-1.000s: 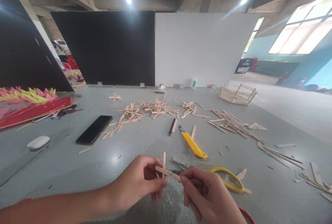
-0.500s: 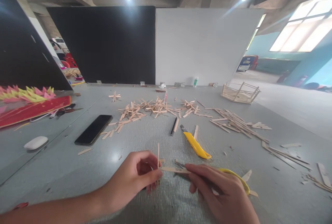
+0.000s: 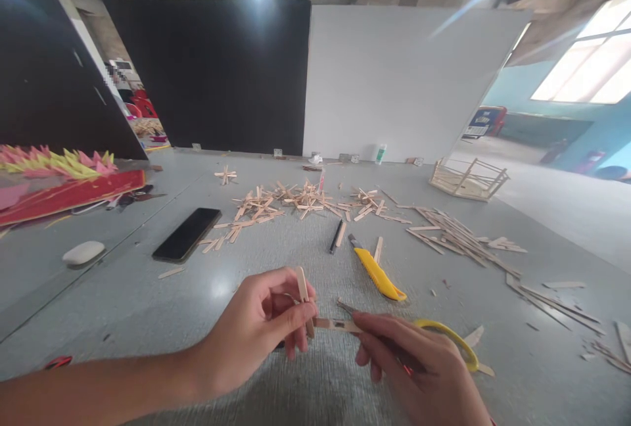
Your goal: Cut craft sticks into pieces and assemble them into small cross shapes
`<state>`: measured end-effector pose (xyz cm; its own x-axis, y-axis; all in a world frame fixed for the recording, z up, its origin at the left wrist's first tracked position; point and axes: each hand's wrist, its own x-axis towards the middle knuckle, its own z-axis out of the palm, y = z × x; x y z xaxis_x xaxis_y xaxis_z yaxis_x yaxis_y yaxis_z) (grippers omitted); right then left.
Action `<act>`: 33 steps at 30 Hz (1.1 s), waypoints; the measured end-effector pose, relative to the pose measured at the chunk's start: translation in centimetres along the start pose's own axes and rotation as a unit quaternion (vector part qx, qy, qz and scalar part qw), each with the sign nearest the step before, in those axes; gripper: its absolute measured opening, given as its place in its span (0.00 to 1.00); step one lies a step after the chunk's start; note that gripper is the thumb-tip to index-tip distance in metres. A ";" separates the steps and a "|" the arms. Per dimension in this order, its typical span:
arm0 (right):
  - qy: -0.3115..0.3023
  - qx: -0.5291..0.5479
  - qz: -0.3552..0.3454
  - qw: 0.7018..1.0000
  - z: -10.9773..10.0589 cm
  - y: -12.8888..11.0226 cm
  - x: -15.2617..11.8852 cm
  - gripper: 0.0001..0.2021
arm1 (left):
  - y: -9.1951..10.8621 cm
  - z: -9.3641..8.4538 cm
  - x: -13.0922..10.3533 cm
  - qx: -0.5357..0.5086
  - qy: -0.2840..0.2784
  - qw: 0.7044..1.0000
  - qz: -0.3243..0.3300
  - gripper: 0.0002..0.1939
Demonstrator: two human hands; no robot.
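Observation:
My left hand (image 3: pixel 269 321) pinches a small wooden craft stick (image 3: pixel 302 283) between thumb and fingers, its rounded end pointing up. In my right hand (image 3: pixel 411 347) is a second craft stick (image 3: pixel 338 325), level, with a dark mark on it. Its far end meets the upright one at my left fingertips; whether the two are joined I cannot tell. Yellow-handled scissors (image 3: pixel 451 334) show around my right hand, the blade tip past the fingers; whether they are gripped or lie beneath is hidden. A yellow utility knife (image 3: pixel 377 275) lies just beyond.
Behind the knife are a black pen (image 3: pixel 336 236) and heaps of cut sticks (image 3: pixel 305 199). Longer strips (image 3: pixel 458 235) lie right, near a small stick frame (image 3: pixel 468 179). At left are a phone (image 3: pixel 187 234), a white case (image 3: pixel 83 253) and a red piece with folded paper (image 3: pixel 73 196).
The upright stick has turned from edge-on to show its flat face. The level stick has rolled, showing a dark mark. The whole view has shifted slightly.

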<state>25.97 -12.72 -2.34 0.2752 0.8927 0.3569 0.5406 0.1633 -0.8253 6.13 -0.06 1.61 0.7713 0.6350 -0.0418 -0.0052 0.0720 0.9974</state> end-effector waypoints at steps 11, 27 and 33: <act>0.025 0.034 0.074 0.996 0.3 0.0 -0.1 0.12 | -0.1 -1.0 0.6 0.046 0.060 0.997 0.015 0.18; 0.063 0.093 0.111 0.987 0.0 -0.6 0.1 0.18 | -3.0 -0.4 0.4 0.117 0.000 0.993 -0.021 0.10; 0.056 0.084 0.122 0.987 0.2 -0.6 0.1 0.17 | -2.5 0.0 0.0 0.152 -0.011 0.988 -0.007 0.08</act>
<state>25.51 -12.62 -1.84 0.4727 0.8631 0.1779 0.3104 0.0259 -0.9503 6.10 -0.24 -0.90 0.7839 0.6182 -0.0585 0.1948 -0.1554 0.9685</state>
